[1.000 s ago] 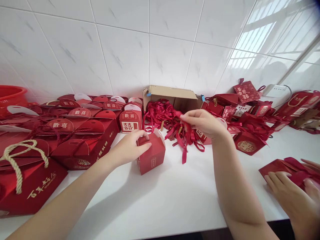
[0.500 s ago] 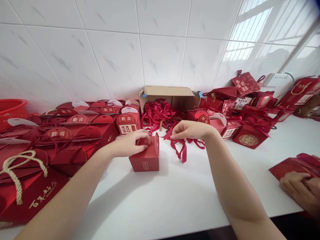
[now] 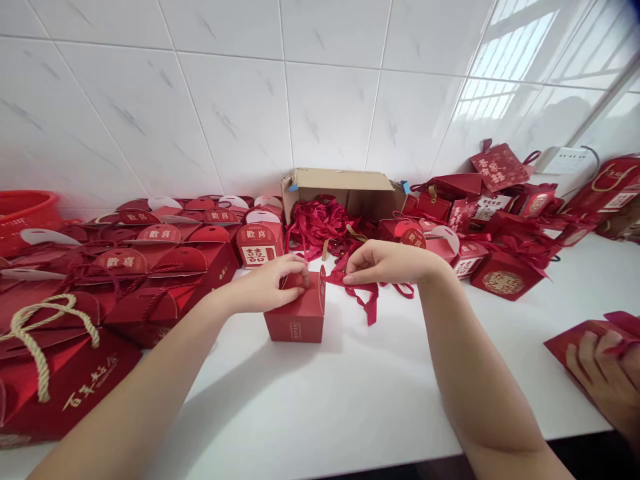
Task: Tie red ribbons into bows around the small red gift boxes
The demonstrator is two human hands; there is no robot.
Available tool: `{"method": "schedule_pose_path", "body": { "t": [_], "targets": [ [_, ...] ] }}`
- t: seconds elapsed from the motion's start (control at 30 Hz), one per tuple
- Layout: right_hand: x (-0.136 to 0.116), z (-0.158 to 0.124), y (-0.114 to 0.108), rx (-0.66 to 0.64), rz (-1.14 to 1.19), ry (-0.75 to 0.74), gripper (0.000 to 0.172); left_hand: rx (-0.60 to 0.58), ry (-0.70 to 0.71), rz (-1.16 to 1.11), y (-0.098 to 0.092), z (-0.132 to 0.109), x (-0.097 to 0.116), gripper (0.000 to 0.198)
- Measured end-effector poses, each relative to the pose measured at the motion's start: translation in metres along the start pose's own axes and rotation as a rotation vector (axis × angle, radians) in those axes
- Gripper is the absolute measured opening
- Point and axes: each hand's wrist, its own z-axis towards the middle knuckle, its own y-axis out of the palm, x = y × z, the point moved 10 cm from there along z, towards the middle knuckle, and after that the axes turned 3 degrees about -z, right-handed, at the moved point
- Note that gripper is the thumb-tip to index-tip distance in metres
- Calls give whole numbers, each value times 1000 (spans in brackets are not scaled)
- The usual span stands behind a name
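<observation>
A small red gift box stands upright on the white table in front of me, one rounded flap sticking up on its right side. My left hand is closed at the box's top, thumb and fingers curled together over it; what lies between the fingertips is partly hidden. To the right of the box, my right hand pinches a dark red ribbon between thumb and forefinger. The ribbon's loose end hangs down onto the table, and a short stretch of it runs toward the box.
Behind, a cardboard carton lies open with a heap of red ribbons. Many red boxes crowd the left, more boxes the right. At the right edge, another person's hand holds a red box. A red basket stands far left.
The whole view has shifted slightly, so things appear a little further right. Both my hands keep nearly the same place and grip. The other person's fingers have shifted on their box.
</observation>
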Motion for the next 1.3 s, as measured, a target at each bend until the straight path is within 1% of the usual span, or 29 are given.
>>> {"method": "schedule_pose_path", "body": {
  "t": [0.07,0.13,0.17,0.27,0.3,0.37,0.43,0.53,0.6,0.63,0.67,0.73,0.8,0.83,0.9,0.93,1.0,1.03,1.07,1.1,1.17,1.2,1.27,1.3],
  "targets": [
    [-1,-1,0,1,-4,1,37,62,30,78,-6,-2,7,21],
    [-1,0,-1,9,-11,5,37,160,91,145,-13,-5,18,28],
    [0,0,-1,12,-15,8,36,207,132,182,-16,-6,24,27],
    [2,2,-1,16,-23,24,35,355,258,316,-21,-11,44,14],
    [2,2,0,16,-25,30,35,404,287,360,-22,-13,49,10],
    [3,4,1,19,-28,45,34,476,313,417,-24,-15,53,9],
    [4,4,1,24,-33,65,34,497,317,438,-24,-15,53,9],
    [6,4,1,30,-37,88,35,490,333,438,-22,-15,51,11],
    [7,4,2,25,-36,100,36,487,352,445,-21,-15,53,12],
    [7,4,2,27,-31,109,36,505,364,453,-22,-17,54,13],
    [8,5,1,47,-17,120,35,546,377,462,-25,-19,57,14],
    [5,7,-7,172,42,114,30,703,411,468,-39,-30,66,13],
    [-5,11,-15,336,148,37,31,909,447,456,-55,-48,76,10],
    [-13,14,-16,384,216,-29,31,996,464,451,-62,-57,80,8],
    [-31,21,-10,387,370,-182,29,1101,498,453,-69,-72,89,4],
    [-39,23,-6,371,444,-243,27,1126,511,457,-72,-78,92,3],
    [-50,23,-4,392,557,-319,25,1139,500,441,-75,-87,92,3],
    [-53,19,-6,429,591,-336,25,1134,462,414,-77,-90,87,4],
    [-55,14,-10,477,610,-348,25,1121,401,372,-79,-91,78,8],
    [-58,6,-15,530,622,-366,24,1080,313,317,-80,-90,65,14],
    [-66,-12,-25,633,638,-428,23,926,108,167,-74,-82,31,27],
    [-70,-21,-30,678,639,-456,23,831,15,77,-66,-77,13,32],
    [-75,-31,-34,744,620,-483,25,673,-128,-86,-47,-72,-15,38],
    [-76,-31,-33,760,586,-467,26,631,-170,-146,-40,-71,-25,40]
  ]
}}
